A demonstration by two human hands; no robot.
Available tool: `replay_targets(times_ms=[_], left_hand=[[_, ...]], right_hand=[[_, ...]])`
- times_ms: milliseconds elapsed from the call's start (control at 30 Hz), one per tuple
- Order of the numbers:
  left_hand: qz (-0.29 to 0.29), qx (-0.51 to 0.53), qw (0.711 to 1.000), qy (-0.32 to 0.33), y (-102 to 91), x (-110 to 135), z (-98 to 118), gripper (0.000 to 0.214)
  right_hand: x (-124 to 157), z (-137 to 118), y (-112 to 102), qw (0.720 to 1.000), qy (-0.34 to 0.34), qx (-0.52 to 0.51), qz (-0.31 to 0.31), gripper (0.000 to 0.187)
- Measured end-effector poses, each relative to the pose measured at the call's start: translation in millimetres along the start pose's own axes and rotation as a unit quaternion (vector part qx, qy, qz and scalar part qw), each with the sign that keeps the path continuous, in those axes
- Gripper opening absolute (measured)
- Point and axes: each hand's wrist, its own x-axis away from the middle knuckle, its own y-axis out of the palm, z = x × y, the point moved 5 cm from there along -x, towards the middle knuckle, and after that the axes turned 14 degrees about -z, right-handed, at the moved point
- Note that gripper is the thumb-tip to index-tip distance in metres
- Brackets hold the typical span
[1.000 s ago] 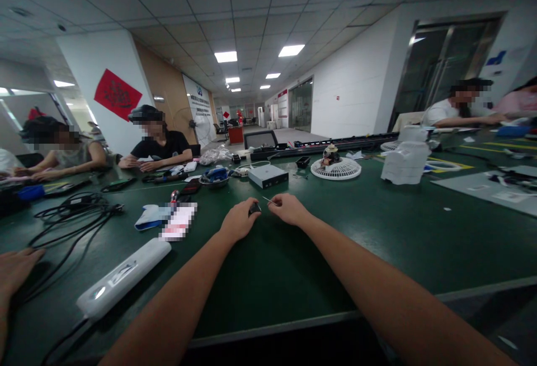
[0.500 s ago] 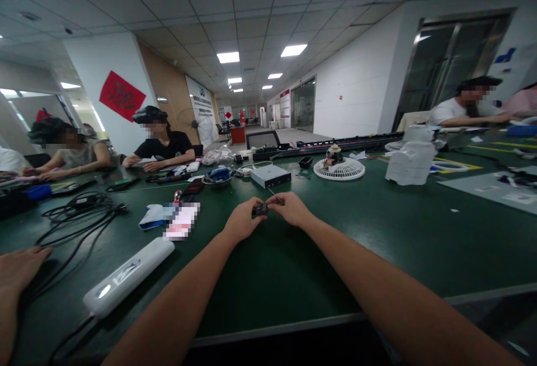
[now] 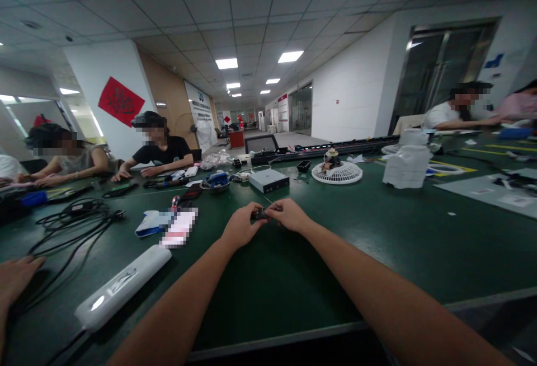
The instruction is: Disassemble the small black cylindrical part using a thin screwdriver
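My left hand [image 3: 240, 227] is closed, its thumb and fingers pinching a small dark part [image 3: 259, 215] above the table; its kind is too small to tell. Close beside it, my right hand [image 3: 292, 216] pinches a thin metal rod-like tool [image 3: 269, 203], which points up and to the left. The fingertips of both hands almost meet at the dark part, and they hide some of it. Just beyond my hands lies a silver box-shaped drive [image 3: 268, 180] with a black front.
On the green table [image 3: 268, 287] lie a white power strip [image 3: 123, 287], black cables [image 3: 79, 212], a pixelated phone-like panel [image 3: 179, 227], a white round fan grille [image 3: 337, 173] and a white plastic housing [image 3: 406, 162]. Another person's hand [image 3: 19, 276] rests at left. Several co-workers sit around.
The view has shifted slightly. My hands keep the same grips on the dark part and the rod-like tool. The co-worker in black has lowered a hand to the table at the left.
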Motion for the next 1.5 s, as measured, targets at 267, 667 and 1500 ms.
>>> replay_targets(times_ms=[267, 667, 1500], left_hand=[[-0.028, 0.013, 1.000, -0.001, 0.1, 0.5, 0.3, 0.028], [-0.060, -0.064, 0.996, 0.015, 1.6, 2.9, 6.7, 0.028], [-0.007, -0.002, 0.997, -0.071, -5.7, 0.2, -19.7, 0.031]], right_hand=[[-2.6, 8.1, -2.4, 1.000, 0.011, 0.019, 0.010, 0.021], [-2.5, 6.1, 4.5, 0.995, -0.007, 0.076, -0.068, 0.021], [2.5, -5.0, -5.3, 0.973, -0.040, 0.229, 0.006, 0.015]])
